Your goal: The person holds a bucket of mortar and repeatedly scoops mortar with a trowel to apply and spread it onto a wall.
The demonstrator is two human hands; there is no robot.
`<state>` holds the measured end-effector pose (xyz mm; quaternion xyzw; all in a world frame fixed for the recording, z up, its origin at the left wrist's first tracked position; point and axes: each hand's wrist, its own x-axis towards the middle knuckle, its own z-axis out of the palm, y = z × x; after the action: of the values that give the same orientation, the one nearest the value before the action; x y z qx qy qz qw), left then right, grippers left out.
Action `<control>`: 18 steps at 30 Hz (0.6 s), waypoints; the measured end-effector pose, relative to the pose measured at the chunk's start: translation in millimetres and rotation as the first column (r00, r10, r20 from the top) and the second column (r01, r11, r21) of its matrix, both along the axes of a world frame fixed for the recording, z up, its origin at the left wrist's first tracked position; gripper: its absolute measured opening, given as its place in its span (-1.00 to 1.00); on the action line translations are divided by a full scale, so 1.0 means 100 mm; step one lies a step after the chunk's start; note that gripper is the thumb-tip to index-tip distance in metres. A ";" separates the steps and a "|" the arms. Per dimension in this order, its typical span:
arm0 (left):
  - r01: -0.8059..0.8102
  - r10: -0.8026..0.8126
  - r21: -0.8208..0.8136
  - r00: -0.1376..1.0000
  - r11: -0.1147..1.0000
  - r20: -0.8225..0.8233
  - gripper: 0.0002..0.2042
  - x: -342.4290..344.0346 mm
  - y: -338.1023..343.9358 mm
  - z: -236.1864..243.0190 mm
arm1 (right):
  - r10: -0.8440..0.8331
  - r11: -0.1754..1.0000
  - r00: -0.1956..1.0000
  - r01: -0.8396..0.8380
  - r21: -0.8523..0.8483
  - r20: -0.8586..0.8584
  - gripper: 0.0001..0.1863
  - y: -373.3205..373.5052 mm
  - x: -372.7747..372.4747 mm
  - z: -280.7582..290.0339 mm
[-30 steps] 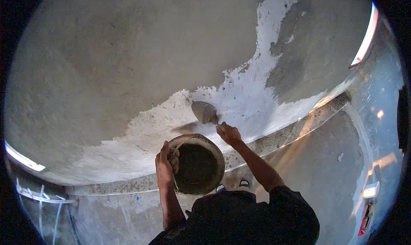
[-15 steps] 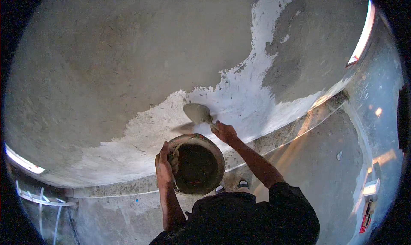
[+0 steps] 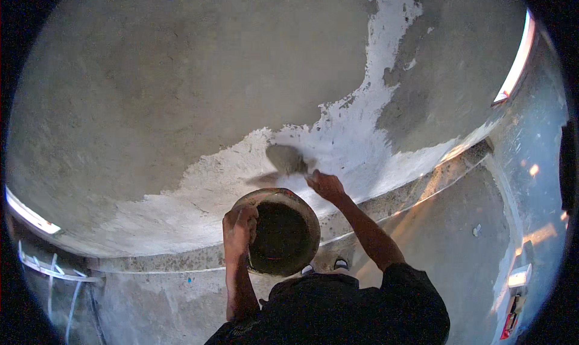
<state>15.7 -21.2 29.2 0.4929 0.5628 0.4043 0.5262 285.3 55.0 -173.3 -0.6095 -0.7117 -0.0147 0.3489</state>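
Matt rough-edged plaster (image 3: 241,61), matt cloth shirt (image 3: 344,312)

A: What is being worn?
B: A dark black fabric shirt (image 3: 356,312) is filling the area between five and six o'clock.
A: And its cut?
B: The short black cloth right sleeve (image 3: 405,278) is hanging loosely between four and five o'clock.
A: Anything else?
B: Dark footwear with pale bands (image 3: 341,264) is peeking out around five o'clock, its finer details blurring.

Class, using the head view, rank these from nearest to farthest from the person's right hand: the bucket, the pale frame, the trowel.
1. Trowel: held in the right hand, blade toward the left.
2. Bucket: below and left of that hand.
3. Pale frame: far off, at the lower left.
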 end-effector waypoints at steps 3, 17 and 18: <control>-0.069 0.084 0.166 0.993 0.984 -0.086 -0.73 0.02 0.00 -0.03 | 0.012 0.968 0.997 0.008 -0.251 0.078 -0.62 -0.48 -0.03 0.20; 0.002 -0.011 0.104 0.996 0.995 0.088 -0.72 0.04 0.14 -0.01 | 0.190 0.895 0.966 -0.244 -0.374 -0.177 -0.64 -1.36 0.62 1.39; -0.030 0.019 0.092 0.993 0.995 0.115 -0.72 0.03 0.12 0.02 | 0.202 0.897 0.977 -0.157 -0.412 0.066 -0.64 -1.35 0.48 1.61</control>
<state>18.3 -9.6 31.3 0.4861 0.5185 0.4639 0.5287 333.5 -80.1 -12.8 -0.5985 -0.7701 0.1324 0.1764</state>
